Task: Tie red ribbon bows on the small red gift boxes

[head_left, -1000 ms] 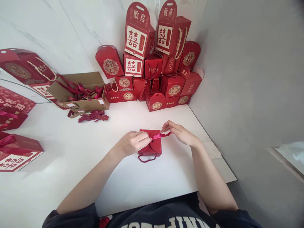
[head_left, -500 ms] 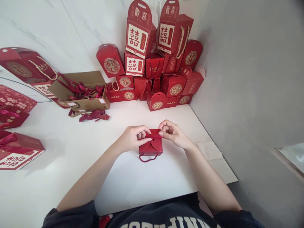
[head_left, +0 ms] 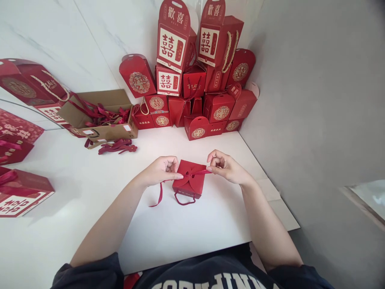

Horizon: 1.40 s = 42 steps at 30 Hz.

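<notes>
A small red gift box point(head_left: 192, 185) with a rope handle point(head_left: 185, 202) stands on the white table in front of me, its curved top flaps folded together. A red ribbon point(head_left: 198, 172) crosses the top of the box at the flaps' holes. My left hand point(head_left: 164, 169) pinches one side of the ribbon at the box's left edge, and a loose tail point(head_left: 160, 196) hangs down onto the table. To the right of the box, my right hand point(head_left: 225, 166) pinches the other side, drawn taut between thumb and finger.
Stacked red gift boxes point(head_left: 192, 86) stand against the back wall. Left of them is an open cardboard box point(head_left: 112, 131) of red ribbons, with a ribbon bundle point(head_left: 118, 147) before it. More red boxes point(head_left: 28, 192) stand at left. A grey wall point(head_left: 303, 120) rises at right.
My hands have moved apart, pulling the ribbon out to both sides. The gift box has turned slightly, and a ribbon tail now shows below my left hand.
</notes>
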Each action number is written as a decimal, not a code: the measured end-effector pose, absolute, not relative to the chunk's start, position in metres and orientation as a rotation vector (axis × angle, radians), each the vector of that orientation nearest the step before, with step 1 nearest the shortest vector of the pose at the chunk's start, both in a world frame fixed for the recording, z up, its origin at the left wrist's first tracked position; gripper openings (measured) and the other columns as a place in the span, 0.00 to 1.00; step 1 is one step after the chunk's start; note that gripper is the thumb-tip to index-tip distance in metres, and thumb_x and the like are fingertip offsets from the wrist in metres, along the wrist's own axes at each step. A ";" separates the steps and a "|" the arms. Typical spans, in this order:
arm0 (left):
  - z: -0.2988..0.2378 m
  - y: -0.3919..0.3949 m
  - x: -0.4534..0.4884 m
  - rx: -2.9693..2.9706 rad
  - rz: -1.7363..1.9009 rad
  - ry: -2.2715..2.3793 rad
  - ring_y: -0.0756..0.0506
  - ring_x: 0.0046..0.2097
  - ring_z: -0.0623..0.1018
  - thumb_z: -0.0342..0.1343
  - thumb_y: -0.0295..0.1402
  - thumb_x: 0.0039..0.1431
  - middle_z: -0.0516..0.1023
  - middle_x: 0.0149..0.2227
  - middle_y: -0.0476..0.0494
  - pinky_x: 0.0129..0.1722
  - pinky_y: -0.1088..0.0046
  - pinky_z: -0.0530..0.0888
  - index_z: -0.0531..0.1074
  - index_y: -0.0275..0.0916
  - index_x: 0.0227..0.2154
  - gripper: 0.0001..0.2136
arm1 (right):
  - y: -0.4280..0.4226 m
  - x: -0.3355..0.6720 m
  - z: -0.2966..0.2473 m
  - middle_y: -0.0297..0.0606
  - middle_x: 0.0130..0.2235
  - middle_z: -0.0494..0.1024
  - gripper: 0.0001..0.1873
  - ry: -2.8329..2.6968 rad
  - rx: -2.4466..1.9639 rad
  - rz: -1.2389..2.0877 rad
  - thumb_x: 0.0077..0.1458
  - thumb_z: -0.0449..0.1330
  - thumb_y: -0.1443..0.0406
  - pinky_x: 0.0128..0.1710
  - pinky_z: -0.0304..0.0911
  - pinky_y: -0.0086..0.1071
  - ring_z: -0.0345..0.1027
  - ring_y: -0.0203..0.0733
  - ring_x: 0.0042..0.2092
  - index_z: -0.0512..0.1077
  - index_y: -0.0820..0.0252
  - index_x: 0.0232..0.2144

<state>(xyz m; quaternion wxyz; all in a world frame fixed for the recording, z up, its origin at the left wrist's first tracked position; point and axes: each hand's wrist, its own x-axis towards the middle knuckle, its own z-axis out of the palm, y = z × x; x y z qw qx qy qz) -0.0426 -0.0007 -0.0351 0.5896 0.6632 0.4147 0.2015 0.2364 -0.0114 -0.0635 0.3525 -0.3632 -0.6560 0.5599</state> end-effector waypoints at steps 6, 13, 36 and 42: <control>-0.031 -0.001 -0.045 1.527 0.393 1.086 0.55 0.21 0.62 0.65 0.42 0.49 0.64 0.20 0.55 0.19 0.81 0.58 0.64 0.38 0.26 0.16 | -0.009 0.244 -0.062 0.27 0.23 0.70 0.14 -1.669 -0.989 1.647 0.55 0.63 0.56 0.27 0.57 0.28 0.62 0.33 0.25 0.66 0.57 0.37; -0.025 0.000 -0.048 1.650 0.151 1.078 0.55 0.21 0.59 0.63 0.47 0.50 0.63 0.18 0.53 0.20 0.78 0.56 0.69 0.36 0.19 0.19 | -0.016 0.237 -0.055 0.35 0.21 0.74 0.24 -1.832 -1.159 1.694 0.59 0.56 0.48 0.28 0.62 0.31 0.67 0.35 0.23 0.70 0.61 0.22; -0.032 0.007 -0.055 1.549 0.398 0.608 0.38 0.50 0.78 0.63 0.35 0.54 0.70 0.58 0.31 0.42 0.70 0.77 0.83 0.36 0.32 0.08 | -0.010 0.235 -0.063 0.30 0.20 0.70 0.17 -1.780 -0.986 1.825 0.57 0.61 0.54 0.26 0.58 0.28 0.62 0.32 0.23 0.70 0.61 0.25; -0.042 0.003 -0.045 1.391 0.447 0.686 0.47 0.35 0.82 0.64 0.36 0.55 0.83 0.37 0.35 0.34 0.76 0.76 0.82 0.35 0.36 0.10 | -0.009 0.232 -0.065 0.31 0.21 0.71 0.18 -1.807 -0.946 1.820 0.58 0.60 0.53 0.28 0.59 0.29 0.63 0.33 0.24 0.70 0.62 0.26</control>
